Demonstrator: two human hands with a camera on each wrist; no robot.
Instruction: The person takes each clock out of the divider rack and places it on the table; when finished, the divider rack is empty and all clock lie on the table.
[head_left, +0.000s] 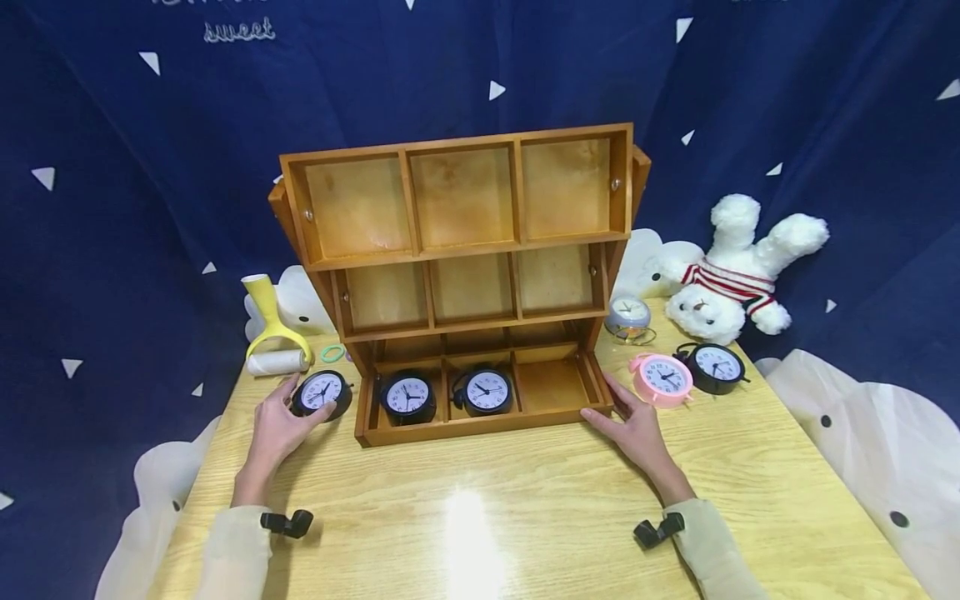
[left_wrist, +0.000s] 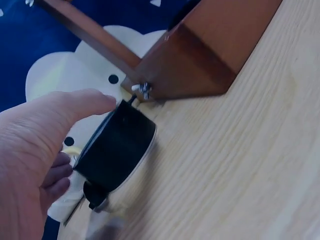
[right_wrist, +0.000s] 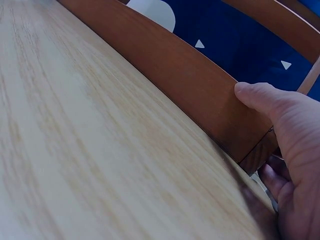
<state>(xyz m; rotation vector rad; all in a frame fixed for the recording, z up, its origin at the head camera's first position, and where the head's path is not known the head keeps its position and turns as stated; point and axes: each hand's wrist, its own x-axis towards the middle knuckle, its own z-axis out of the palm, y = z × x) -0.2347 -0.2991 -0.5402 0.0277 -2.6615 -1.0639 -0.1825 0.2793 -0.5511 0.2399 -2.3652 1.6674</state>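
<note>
left hand (head_left: 282,427) grips a clock (head_left: 318,390) just left of the box (head_left: 472,428), whose near right corner the right hand (head_left: 636,429) pinches.

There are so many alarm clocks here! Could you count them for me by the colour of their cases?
Black alarm clocks: 4
Pink alarm clock: 1
Pale bluish alarm clock: 1
Total: 6
</note>
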